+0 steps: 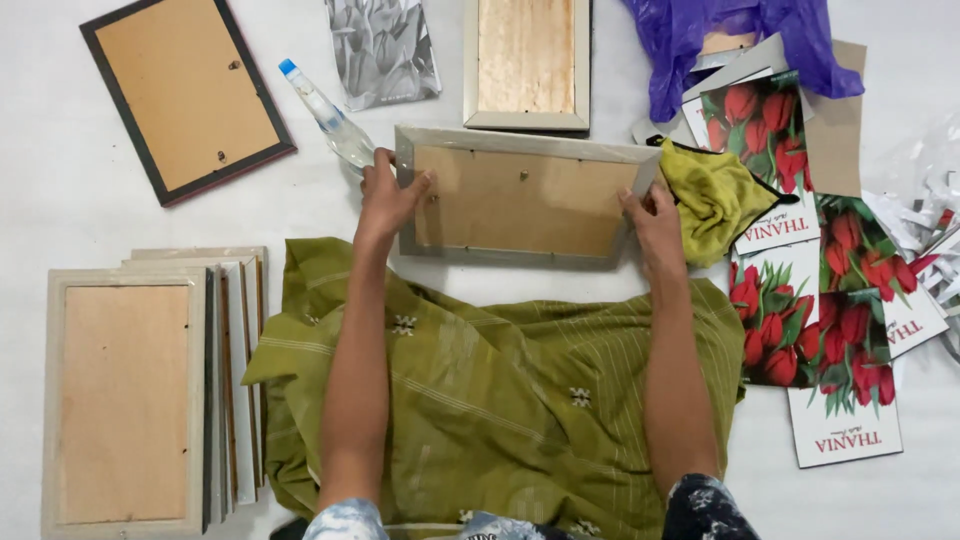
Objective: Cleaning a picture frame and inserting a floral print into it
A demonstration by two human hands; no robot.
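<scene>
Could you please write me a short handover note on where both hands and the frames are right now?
Left hand: grips the left edge of the grey picture frame, which lies back-side up on the floor.
Right hand: holds the frame's right edge.
Nearby: spray bottle by the left hand, yellow-green cloth by the right hand.
Done, it seems: stack of frames at left.
Left: tulip prints loose at right; two more frames lie back-up beyond.
</scene>
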